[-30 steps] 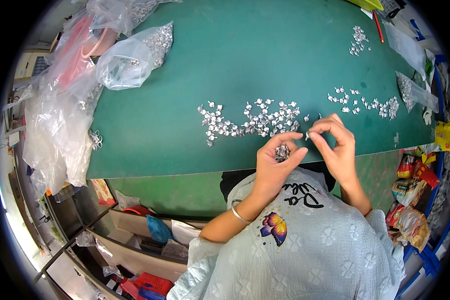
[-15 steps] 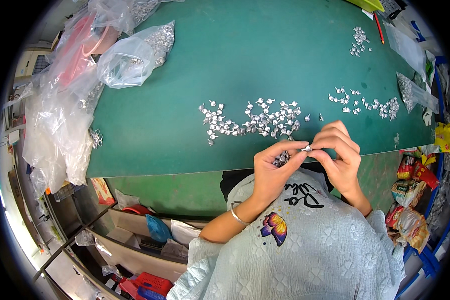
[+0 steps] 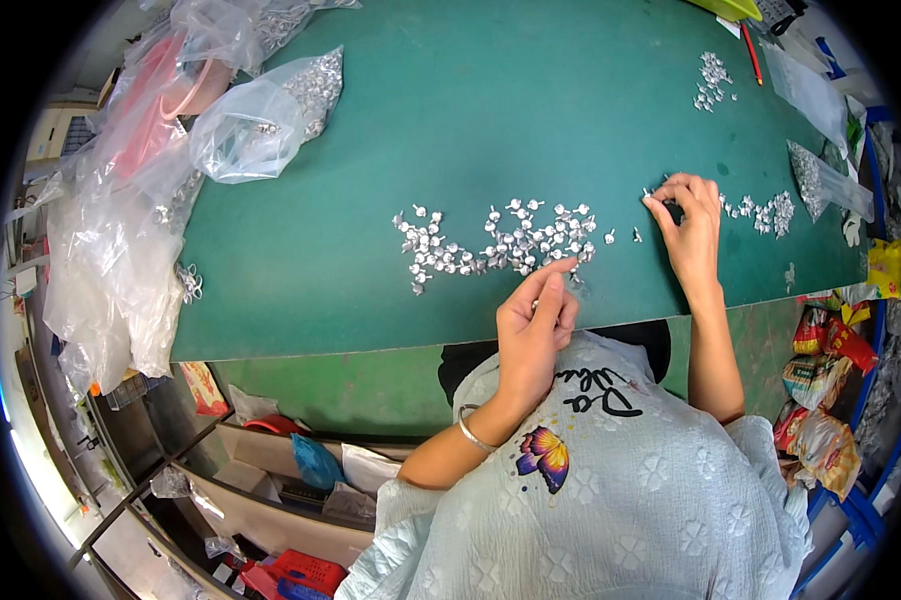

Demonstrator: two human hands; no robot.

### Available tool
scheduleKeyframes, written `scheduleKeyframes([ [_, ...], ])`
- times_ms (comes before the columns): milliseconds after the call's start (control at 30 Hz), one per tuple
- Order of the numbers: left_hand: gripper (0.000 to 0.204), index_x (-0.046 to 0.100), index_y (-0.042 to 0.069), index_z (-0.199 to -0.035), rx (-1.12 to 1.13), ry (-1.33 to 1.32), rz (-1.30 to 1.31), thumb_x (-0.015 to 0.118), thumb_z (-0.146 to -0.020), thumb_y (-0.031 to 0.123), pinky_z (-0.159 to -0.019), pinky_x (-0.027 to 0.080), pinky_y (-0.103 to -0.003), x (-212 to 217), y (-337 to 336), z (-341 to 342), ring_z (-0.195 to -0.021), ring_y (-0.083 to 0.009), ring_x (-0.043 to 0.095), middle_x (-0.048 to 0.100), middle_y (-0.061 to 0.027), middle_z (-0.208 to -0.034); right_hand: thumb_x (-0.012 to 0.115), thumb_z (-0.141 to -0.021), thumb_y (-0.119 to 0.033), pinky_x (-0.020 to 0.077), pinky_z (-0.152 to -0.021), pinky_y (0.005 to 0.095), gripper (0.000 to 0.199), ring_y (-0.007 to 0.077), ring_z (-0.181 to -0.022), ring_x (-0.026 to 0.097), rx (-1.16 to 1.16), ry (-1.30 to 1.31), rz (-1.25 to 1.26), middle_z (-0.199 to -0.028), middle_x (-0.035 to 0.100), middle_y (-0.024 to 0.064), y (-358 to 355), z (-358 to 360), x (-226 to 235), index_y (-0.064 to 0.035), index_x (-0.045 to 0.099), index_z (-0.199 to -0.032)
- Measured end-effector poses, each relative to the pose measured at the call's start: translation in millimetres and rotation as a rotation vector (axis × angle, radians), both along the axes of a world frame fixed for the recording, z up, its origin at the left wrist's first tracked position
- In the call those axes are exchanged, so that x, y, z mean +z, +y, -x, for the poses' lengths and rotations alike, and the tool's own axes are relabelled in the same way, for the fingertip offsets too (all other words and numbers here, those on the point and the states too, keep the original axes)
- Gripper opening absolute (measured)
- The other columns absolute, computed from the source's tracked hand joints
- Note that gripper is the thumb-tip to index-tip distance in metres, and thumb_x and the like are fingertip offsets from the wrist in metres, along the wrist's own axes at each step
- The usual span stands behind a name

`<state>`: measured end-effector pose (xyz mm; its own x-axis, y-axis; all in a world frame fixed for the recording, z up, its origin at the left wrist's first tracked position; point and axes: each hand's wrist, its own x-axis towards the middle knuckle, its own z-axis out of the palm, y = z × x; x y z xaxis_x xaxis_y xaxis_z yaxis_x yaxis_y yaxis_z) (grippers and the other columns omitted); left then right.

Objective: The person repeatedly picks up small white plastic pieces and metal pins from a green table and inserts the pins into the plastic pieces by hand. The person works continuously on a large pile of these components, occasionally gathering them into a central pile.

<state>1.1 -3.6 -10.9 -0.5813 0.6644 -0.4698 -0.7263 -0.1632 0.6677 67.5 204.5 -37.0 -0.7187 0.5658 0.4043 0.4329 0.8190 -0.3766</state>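
My left hand (image 3: 539, 318) is curled closed above the table's near edge, its index finger reaching toward a loose group of small silver metal parts (image 3: 519, 240). A little metal shows within its fingers; the rest of what it holds is hidden. My right hand (image 3: 693, 225) reaches forward over the right-hand group of the same parts, covering most of the nearer ones. Its thumb and index finger come together at a small silver part. Each part has a rounded head and a thin stem. Two single parts (image 3: 610, 237) lie between my hands.
On the green table (image 3: 421, 120), more parts (image 3: 773, 213) lie at the right and a small pile (image 3: 711, 82) at the far right. A clear bag of parts (image 3: 819, 182) sits at the right edge. Plastic bags (image 3: 251, 125) crowd the left; a red pencil (image 3: 752, 55) lies far right.
My hands have parted from the part they both held. The right has moved forward and right to the other group; the left has turned over and closed, hiding the parts in its palm.
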Motion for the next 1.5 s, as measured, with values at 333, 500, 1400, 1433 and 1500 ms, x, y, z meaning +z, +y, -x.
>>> scheduleKeyframes([
  [333,0.032,0.051,-0.004,-0.111,-0.036,-0.098,-0.050,0.037,-0.096,0.021,-0.042,0.025,-0.018,3.7,2.2,4.0,-0.052,-0.0050,0.034,0.041,0.0001,-0.062,0.070,-0.067,-0.005,0.0372,-0.073,0.0336,0.018,0.0228,-0.079,0.052,0.160,-0.149,0.204,-0.080,0.058,0.0063,-30.4,-18.3,13.3,-0.0020,0.061,-0.082],
  [500,0.024,0.055,0.000,-0.109,-0.048,-0.059,-0.041,0.049,-0.091,0.014,-0.043,0.024,-0.018,-5.1,2.1,1.5,-0.051,-0.0030,0.034,0.043,0.0028,-0.064,0.067,-0.069,-0.001,0.0409,-0.074,0.0327,0.016,0.0239,-0.079,0.055,0.190,0.011,0.332,-0.082,0.061,0.0087,-39.1,-13.4,27.4,0.0005,0.061,-0.083],
  [1400,0.009,0.064,0.000,-0.088,-0.018,0.143,-0.089,0.063,-0.080,0.001,-0.058,0.034,-0.017,9.6,2.0,-0.4,-0.065,-0.0021,0.041,0.052,0.0041,-0.071,0.066,-0.065,0.006,0.0452,-0.069,0.0312,0.017,0.0225,-0.076,0.057,0.462,0.239,0.665,-0.080,0.063,0.0095,-72.7,-8.7,73.0,0.0012,0.062,-0.081],
  [1433,0.009,0.064,0.000,-0.088,-0.019,0.142,-0.090,0.063,-0.079,0.000,-0.059,0.034,-0.017,9.6,1.8,0.0,-0.065,-0.0022,0.041,0.052,0.0041,-0.071,0.066,-0.065,0.006,0.0451,-0.069,0.0312,0.017,0.0225,-0.076,0.057,0.462,0.240,0.663,-0.080,0.063,0.0095,-72.8,-8.6,73.0,0.0013,0.062,-0.081],
  [1500,0.009,0.064,0.000,-0.088,-0.020,0.152,-0.090,0.062,-0.079,-0.001,-0.059,0.034,-0.017,10.1,1.6,0.6,-0.065,-0.0022,0.042,0.053,0.0039,-0.071,0.066,-0.065,0.006,0.0450,-0.069,0.0312,0.018,0.0227,-0.076,0.057,0.464,0.240,0.657,-0.080,0.063,0.0096,-72.7,-8.4,73.3,0.0015,0.062,-0.081],
])
